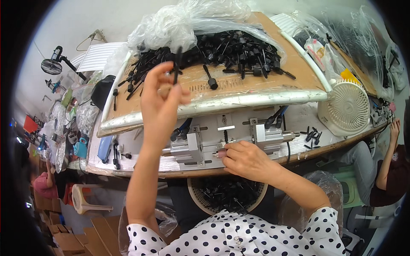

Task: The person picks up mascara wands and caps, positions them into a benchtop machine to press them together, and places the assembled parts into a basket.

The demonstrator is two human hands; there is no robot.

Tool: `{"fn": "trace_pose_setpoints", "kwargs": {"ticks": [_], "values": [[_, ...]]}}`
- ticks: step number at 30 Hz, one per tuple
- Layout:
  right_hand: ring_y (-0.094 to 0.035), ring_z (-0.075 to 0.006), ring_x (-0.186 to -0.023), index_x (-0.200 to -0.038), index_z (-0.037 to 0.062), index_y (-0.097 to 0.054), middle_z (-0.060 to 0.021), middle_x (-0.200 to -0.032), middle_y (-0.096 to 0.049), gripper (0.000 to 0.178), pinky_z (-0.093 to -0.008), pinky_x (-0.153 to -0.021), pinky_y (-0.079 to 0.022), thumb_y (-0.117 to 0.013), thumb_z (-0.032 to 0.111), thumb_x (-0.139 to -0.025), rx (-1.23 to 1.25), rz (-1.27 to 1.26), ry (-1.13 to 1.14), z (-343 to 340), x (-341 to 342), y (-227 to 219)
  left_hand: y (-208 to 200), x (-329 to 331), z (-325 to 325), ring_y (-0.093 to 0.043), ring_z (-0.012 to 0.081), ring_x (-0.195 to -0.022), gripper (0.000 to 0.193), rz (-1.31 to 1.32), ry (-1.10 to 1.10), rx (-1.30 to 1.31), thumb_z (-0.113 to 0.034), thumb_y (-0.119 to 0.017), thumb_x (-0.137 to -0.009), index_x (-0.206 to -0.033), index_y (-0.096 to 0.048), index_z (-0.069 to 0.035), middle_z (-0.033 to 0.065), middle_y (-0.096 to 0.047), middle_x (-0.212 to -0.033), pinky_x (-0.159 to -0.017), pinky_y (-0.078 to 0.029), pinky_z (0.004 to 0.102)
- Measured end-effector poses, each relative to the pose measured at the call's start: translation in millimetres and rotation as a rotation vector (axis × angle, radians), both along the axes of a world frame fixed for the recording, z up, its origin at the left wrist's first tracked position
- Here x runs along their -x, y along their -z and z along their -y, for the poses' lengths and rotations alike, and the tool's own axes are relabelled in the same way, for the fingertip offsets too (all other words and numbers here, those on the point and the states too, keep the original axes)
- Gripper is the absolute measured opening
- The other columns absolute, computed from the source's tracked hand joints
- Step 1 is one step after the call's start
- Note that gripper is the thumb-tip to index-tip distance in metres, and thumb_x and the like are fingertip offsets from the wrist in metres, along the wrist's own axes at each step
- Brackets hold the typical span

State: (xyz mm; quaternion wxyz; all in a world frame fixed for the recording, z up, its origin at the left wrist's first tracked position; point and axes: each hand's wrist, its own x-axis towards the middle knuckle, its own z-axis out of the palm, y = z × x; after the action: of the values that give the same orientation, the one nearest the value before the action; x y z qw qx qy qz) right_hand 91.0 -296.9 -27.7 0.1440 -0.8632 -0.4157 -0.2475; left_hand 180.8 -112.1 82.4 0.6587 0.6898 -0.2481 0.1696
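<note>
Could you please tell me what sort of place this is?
Probably a small assembly workshop: a metal fixture on the bench, a large heap of black parts, and a basket of similar pieces below.

A pale wall [109, 17] is seen behind; grey floor [87, 218] is partly covered by cardboard [102, 237]. The tabletop [294, 123] is flanked by cream stool [78, 200], left, and green stool [349, 187], right.

And it was a workshop, all right: metal clamping fixtures [190, 147] lined the bench [299, 121], black parts [232, 49] lay heaped behind!
</note>
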Motion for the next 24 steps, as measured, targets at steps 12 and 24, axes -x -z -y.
{"fn": "trace_pose_setpoints", "kwargs": {"ticks": [12,24], "values": [[-0.056,-0.0274,-0.078,-0.079,0.0063,-0.061,-0.0085,-0.077,-0.060,0.007,-0.0386,-0.066,-0.047,-0.060,0.008,-0.072,-0.136,0.146,0.264,52.9,-64.5,-92.5,117.3,129.3,9.3,-0.063,0.0221,-0.089,0.028,0.127,-0.053,-0.378,0.003,-0.066,-0.075,-0.103,-0.063,0.003,0.0181,-0.053,-0.120,-0.079,-0.050,0.0315],[-0.059,-0.0208,-0.070,-0.088,0.0015,-0.061,-0.0086,-0.080,-0.063,0.013,-0.0327,-0.064,-0.046,-0.061,0.004,-0.075,-0.196,-0.334,0.154,78.6,-75.5,-123.9,140.7,108.6,43.0,-0.058,0.0384,-0.099,0.031,0.212,-0.118,-0.671,0.004,-0.063,-0.075,-0.104,-0.054,0.010,0.0225,-0.047,-0.121,-0.080,-0.050,0.0399]]}}
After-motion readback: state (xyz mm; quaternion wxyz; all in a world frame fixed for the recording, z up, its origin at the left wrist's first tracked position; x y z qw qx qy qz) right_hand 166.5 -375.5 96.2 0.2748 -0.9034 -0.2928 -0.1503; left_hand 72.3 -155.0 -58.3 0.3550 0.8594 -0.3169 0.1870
